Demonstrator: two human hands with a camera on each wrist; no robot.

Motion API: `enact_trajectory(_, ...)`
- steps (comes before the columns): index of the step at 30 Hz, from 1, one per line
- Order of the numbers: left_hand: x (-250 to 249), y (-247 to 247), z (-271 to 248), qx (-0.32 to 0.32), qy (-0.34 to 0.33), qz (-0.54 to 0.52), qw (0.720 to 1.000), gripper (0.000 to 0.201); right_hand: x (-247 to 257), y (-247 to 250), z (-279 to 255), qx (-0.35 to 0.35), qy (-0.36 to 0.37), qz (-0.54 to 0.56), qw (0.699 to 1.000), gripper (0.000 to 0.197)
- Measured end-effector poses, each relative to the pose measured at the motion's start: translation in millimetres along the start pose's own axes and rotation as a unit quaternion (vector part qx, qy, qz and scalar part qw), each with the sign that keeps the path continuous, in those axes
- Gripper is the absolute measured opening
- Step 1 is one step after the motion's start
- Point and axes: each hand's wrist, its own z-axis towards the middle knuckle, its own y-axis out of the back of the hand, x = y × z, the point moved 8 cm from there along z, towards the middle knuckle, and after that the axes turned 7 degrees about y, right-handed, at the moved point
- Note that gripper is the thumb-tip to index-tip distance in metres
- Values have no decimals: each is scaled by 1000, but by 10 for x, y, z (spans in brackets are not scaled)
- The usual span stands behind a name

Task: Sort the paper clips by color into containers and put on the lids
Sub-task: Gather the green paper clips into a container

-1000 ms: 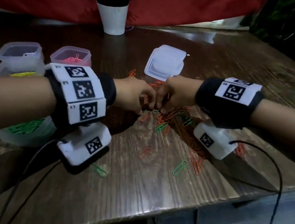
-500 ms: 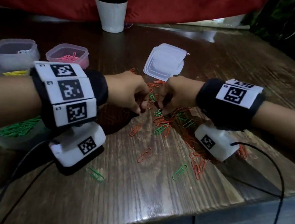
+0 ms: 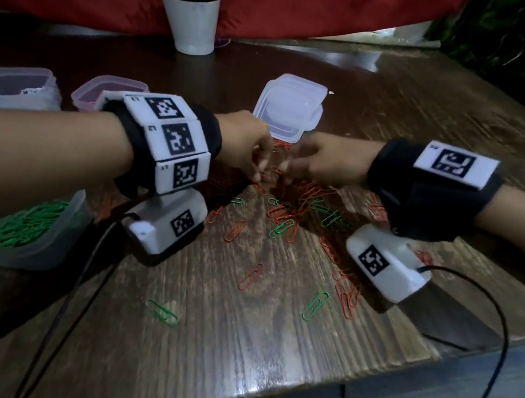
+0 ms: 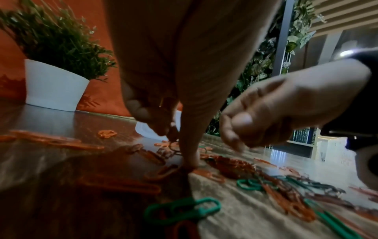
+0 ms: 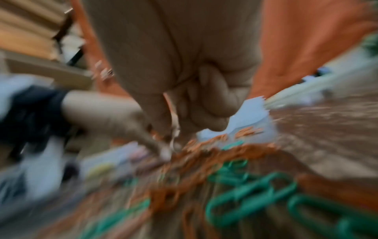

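Far left of the table (image 3: 229, 349): I log a tub of green clips (image 3: 23, 228) near the front-left edge, with a clear tub (image 3: 15, 88) and a pink tub (image 3: 98, 91) further back on the left side. My left hand (image 3: 245, 147) is over the middle of the table, fingers curled down; in the left wrist view the thumb tip presses the wood and orange clips (image 4: 167, 105) sit tucked in the curled fingers. The loose pile of orange and green clips (image 3: 297, 211) lies mid-table, strays trailing toward the front edge. My right hand (image 3: 322, 163) hovers just beside the left, fingers curled; its wrist view is blurred, so I cannot tell whether it holds anything. Stacked lids (image 3: 288, 109) lie behind both hands.
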Motion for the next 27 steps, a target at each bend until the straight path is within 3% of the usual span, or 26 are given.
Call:
enact_trajectory(3, 108, 137, -98, -35, 16, -19, 999, 12, 138, -150, 39, 15, 18, -119, 993, 23)
enact_trajectory(6, 174, 132, -250, -14, 11, -33, 999, 10, 138, -195, 100, 30, 1, -94, 995, 15)
enact_trajectory(9, 212, 14, -341, 22, 9, -50, 998, 10, 25, -241, 53, 58, -58, 16, 996, 19)
enact_trajectory(13, 315, -74, -388, 55, 28, -109, 992, 10, -41, -166, -68, 43, -56, 170, 983, 11)
enact_trajectory(14, 331, -82, -403, 65, 31, -123, 990, 8, -53, -146, -98, 37, -53, 212, 975, 7)
enact_trajectory(17, 410, -103, -443, 95, 47, -152, 983, 10, -173, -123, -140, 10, -66, 326, 943, 32)
enact_trajectory(21, 482, -136, -475, 115, 63, -177, 975, 6, -210, -185, -187, 14, -87, 431, 898, 21)
enact_trajectory(24, 471, -139, -471, 121, 82, -212, 966, 12, -134, -195, -184, 20, -72, 406, 911, 18)
enact_trajectory(27, 413, -58, -484, 85, 79, -206, 972, 22, -59, -163, -134, 30, -69, 264, 961, 14)
